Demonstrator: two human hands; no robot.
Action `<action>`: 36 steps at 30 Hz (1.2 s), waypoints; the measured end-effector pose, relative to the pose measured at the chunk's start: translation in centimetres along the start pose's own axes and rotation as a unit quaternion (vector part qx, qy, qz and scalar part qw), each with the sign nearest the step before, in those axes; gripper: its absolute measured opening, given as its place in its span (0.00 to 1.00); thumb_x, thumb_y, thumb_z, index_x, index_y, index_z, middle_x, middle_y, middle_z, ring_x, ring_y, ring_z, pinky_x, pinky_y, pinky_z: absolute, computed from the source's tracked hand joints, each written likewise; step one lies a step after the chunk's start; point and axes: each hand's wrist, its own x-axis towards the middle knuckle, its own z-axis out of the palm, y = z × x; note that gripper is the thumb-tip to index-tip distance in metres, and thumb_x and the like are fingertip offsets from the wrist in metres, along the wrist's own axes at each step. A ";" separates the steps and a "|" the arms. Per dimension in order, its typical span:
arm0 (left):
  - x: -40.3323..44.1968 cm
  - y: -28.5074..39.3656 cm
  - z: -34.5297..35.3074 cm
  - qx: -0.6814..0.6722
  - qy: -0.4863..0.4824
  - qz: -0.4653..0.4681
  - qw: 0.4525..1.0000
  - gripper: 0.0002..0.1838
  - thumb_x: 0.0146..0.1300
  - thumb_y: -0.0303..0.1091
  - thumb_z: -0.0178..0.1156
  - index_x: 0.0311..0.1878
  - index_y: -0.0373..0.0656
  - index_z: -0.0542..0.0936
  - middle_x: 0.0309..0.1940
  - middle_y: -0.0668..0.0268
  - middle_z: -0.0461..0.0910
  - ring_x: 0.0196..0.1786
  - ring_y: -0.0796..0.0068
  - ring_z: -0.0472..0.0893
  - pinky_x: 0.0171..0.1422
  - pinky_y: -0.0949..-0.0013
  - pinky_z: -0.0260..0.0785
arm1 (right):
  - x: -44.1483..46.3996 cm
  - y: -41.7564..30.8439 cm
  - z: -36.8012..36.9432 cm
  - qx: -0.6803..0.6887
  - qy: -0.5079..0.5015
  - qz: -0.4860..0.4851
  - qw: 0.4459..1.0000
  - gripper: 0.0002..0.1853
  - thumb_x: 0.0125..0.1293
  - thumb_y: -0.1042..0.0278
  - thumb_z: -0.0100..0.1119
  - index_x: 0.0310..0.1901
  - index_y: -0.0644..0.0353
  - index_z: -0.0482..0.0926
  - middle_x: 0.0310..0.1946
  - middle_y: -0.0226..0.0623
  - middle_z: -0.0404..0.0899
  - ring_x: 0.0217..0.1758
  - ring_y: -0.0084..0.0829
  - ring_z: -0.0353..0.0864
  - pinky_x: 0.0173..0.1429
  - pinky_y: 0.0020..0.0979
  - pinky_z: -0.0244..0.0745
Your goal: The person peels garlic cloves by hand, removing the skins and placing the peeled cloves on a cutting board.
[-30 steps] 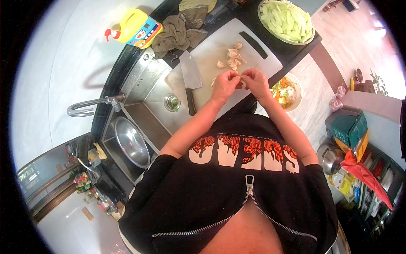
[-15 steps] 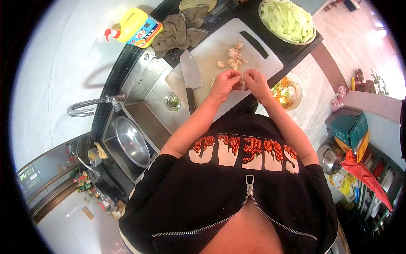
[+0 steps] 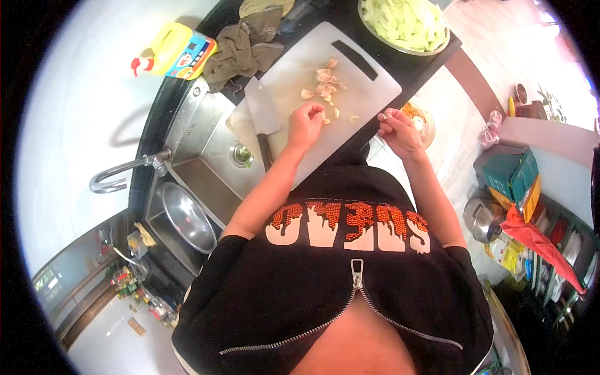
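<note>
Over the near part of the white cutting board (image 3: pixel 369 94), my left hand (image 3: pixel 305 128) is closed, with a small pale garlic clove at its fingertips. Unpeeled garlic cloves (image 3: pixel 325 76) lie in a loose group just beyond it, and a few pale peeled pieces (image 3: pixel 336 113) lie closer. My right hand (image 3: pixel 402 133) is off the board's right edge, above a bowl of peelings (image 3: pixel 427 125). Its thumb and fingers pinch together; a tiny pale bit shows there, too small to name. A cleaver (image 3: pixel 262 112) rests flat on the board's left side, handle towards me.
Left of the board is a steel sink (image 3: pixel 212 140) with a tap (image 3: pixel 128 172) and a metal basin (image 3: pixel 189 215). A yellow detergent jug (image 3: pixel 172 50) and a brown cloth (image 3: pixel 240 53) sit behind. A bowl of cut green vegetable (image 3: pixel 406 25) stands at the counter's far right corner.
My hands, together over the board before, have parted. The right moved right, over the peelings bowl; the left stays over the board. The whole view shifted slightly.
</note>
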 end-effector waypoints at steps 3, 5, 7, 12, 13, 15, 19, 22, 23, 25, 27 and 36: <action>-0.8 1.3 0.6 0.115 0.081 0.116 0.983 0.11 0.53 0.28 0.60 0.40 0.40 0.77 0.35 0.62 0.74 0.26 0.71 0.76 0.34 0.69 0.70 | 0.0 0.0 0.1 -0.007 -0.003 -0.003 1.000 0.02 0.66 0.73 0.51 0.34 0.56 0.71 0.32 0.31 0.73 0.23 0.16 0.67 0.34 0.23 0.72; -1.0 2.9 0.8 0.145 0.089 0.167 0.971 0.13 0.52 0.28 0.62 0.42 0.40 0.76 0.40 0.61 0.72 0.26 0.69 0.75 0.36 0.68 0.70 | 0.0 0.0 1.4 -0.026 -0.015 -0.004 1.000 0.02 0.66 0.73 0.52 0.34 0.56 0.71 0.32 0.30 0.73 0.23 0.16 0.67 0.34 0.22 0.72; -1.1 3.8 0.9 0.130 0.042 0.199 0.970 0.15 0.51 0.27 0.62 0.44 0.40 0.75 0.43 0.61 0.69 0.26 0.69 0.75 0.37 0.69 0.70 | 0.2 0.2 2.3 -0.037 -0.037 0.000 0.999 0.02 0.65 0.73 0.52 0.35 0.56 0.71 0.33 0.30 0.73 0.23 0.16 0.67 0.34 0.22 0.72; -0.5 2.9 -0.4 0.047 0.094 0.135 0.985 0.09 0.52 0.25 0.60 0.38 0.39 0.78 0.34 0.61 0.75 0.26 0.71 0.77 0.34 0.69 0.71 | -0.2 -0.8 0.9 -0.215 0.090 -0.098 0.967 0.05 0.61 0.71 0.55 0.38 0.61 0.74 0.25 0.28 0.74 0.23 0.18 0.70 0.32 0.23 0.72; -0.2 1.8 -1.2 0.058 0.111 0.128 0.984 0.08 0.53 0.25 0.60 0.37 0.38 0.78 0.32 0.61 0.76 0.27 0.71 0.77 0.34 0.69 0.71 | -0.1 -1.1 -1.1 -0.320 0.142 -0.106 0.931 0.07 0.61 0.72 0.55 0.39 0.64 0.76 0.27 0.30 0.76 0.25 0.18 0.72 0.32 0.23 0.72; 0.2 -0.2 -2.5 0.062 0.123 0.103 0.985 0.06 0.53 0.26 0.59 0.36 0.38 0.78 0.30 0.60 0.77 0.28 0.71 0.78 0.35 0.70 0.71 | 0.0 -1.1 -5.5 -0.451 0.239 -0.147 0.847 0.09 0.59 0.74 0.53 0.41 0.64 0.78 0.32 0.31 0.78 0.31 0.24 0.76 0.37 0.25 0.72; -0.3 -1.2 -3.6 0.082 0.111 0.071 0.988 0.06 0.53 0.27 0.59 0.34 0.38 0.78 0.31 0.60 0.78 0.28 0.69 0.78 0.35 0.69 0.71 | -1.6 -2.4 -8.3 -0.752 0.289 -0.126 0.579 0.15 0.55 0.77 0.52 0.46 0.58 0.79 0.42 0.45 0.80 0.46 0.43 0.79 0.50 0.39 0.71; -0.6 -0.6 -3.3 0.131 0.098 0.102 0.981 0.06 0.52 0.27 0.60 0.34 0.39 0.78 0.31 0.59 0.77 0.29 0.66 0.78 0.35 0.67 0.71 | -1.2 -1.7 -11.0 -0.819 0.280 -0.048 0.499 0.16 0.57 0.74 0.50 0.47 0.55 0.79 0.41 0.46 0.80 0.46 0.45 0.78 0.50 0.41 0.72; -0.8 -0.2 -3.1 0.131 0.088 0.105 0.982 0.06 0.52 0.26 0.60 0.34 0.39 0.77 0.31 0.60 0.77 0.29 0.65 0.78 0.35 0.67 0.71 | -0.8 -1.6 -11.9 -0.814 0.296 -0.051 0.498 0.15 0.58 0.73 0.49 0.46 0.55 0.79 0.40 0.46 0.80 0.46 0.45 0.78 0.50 0.41 0.72; -1.2 0.2 -2.8 0.149 0.073 0.115 0.979 0.07 0.52 0.28 0.61 0.34 0.40 0.77 0.31 0.60 0.76 0.30 0.63 0.78 0.36 0.65 0.71 | -0.3 -1.7 -12.0 -0.803 0.329 -0.055 0.494 0.13 0.60 0.71 0.48 0.45 0.54 0.79 0.39 0.46 0.80 0.45 0.44 0.79 0.49 0.41 0.72; -1.4 0.4 -2.4 0.184 0.063 0.130 0.972 0.08 0.52 0.30 0.62 0.35 0.40 0.77 0.32 0.59 0.76 0.31 0.61 0.78 0.36 0.63 0.71 | 0.1 -2.2 -11.5 -0.813 0.343 -0.040 0.469 0.10 0.62 0.66 0.48 0.40 0.54 0.79 0.38 0.44 0.80 0.41 0.44 0.79 0.46 0.41 0.73; -1.6 0.4 -0.1 0.368 0.072 0.052 0.925 0.07 0.51 0.34 0.60 0.33 0.44 0.77 0.34 0.61 0.75 0.36 0.58 0.78 0.39 0.59 0.71 | 0.0 -1.2 -5.1 -0.770 0.271 -0.228 0.531 0.10 0.60 0.60 0.57 0.34 0.57 0.79 0.28 0.43 0.80 0.35 0.44 0.79 0.40 0.40 0.72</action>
